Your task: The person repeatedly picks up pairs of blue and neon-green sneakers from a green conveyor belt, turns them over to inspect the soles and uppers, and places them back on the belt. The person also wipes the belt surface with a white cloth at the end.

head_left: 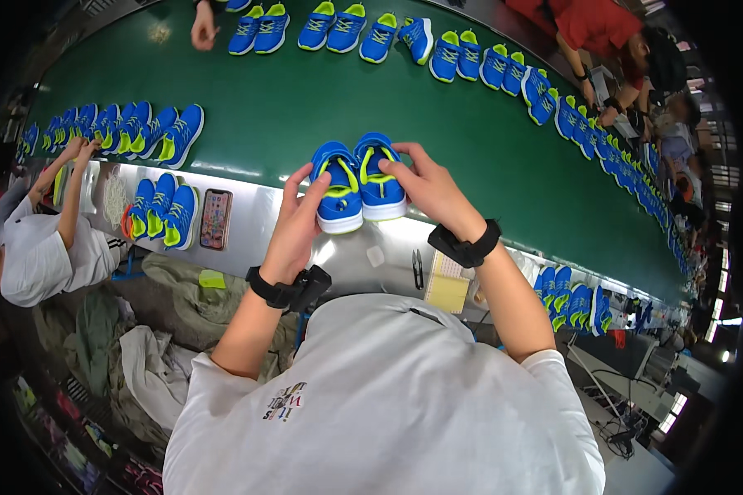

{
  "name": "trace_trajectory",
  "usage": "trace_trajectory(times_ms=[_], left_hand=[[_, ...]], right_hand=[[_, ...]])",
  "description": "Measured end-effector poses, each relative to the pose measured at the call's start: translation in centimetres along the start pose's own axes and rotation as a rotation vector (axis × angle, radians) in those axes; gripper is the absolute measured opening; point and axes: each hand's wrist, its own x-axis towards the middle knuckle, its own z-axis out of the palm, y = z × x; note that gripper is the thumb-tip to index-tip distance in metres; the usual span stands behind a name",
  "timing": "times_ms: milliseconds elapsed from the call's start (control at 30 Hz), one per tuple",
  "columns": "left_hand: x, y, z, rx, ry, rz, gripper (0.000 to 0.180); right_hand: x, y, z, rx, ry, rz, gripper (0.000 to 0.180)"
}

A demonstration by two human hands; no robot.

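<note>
Two small blue shoes with lime-green trim and white soles stand side by side at the near edge of the green conveyor belt (289,107). My left hand (293,223) grips the left shoe (337,190) from its outer side. My right hand (429,190) grips the right shoe (378,177), fingers over its top. Both wrists wear black bands. The shoes' toes point toward me.
Rows of similar blue shoes (347,29) line the belt's far edge and right side. More pairs (163,214) and a phone (215,219) lie on the metal ledge at left. A co-worker (45,239) sits at left; another person (594,33) stands far right. A yellow notepad (446,289) lies near.
</note>
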Motion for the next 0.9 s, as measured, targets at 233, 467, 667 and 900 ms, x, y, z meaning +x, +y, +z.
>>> trace_trajectory(times_ms=[233, 467, 667, 900], left_hand=[[3.2, -3.8, -0.7, 0.122, -0.070, 0.401, 0.059], [9.9, -4.6, -9.1, 0.225, 0.108, 0.239, 0.043], [13.8, -0.8, -13.3, -0.240, 0.121, 0.018, 0.056], [21.8, 1.6, -17.4, -0.442, 0.110, 0.137, 0.054]], right_hand=[[5.2, 1.0, 2.9, -0.205, 0.053, -0.197, 0.072], [15.7, 0.1, 5.6, -0.387, -0.083, -0.493, 0.070], [20.2, -5.3, 8.5, -0.675, -0.417, -0.822, 0.073], [21.5, -9.0, 9.6, -0.615, -0.070, -0.814, 0.080]])
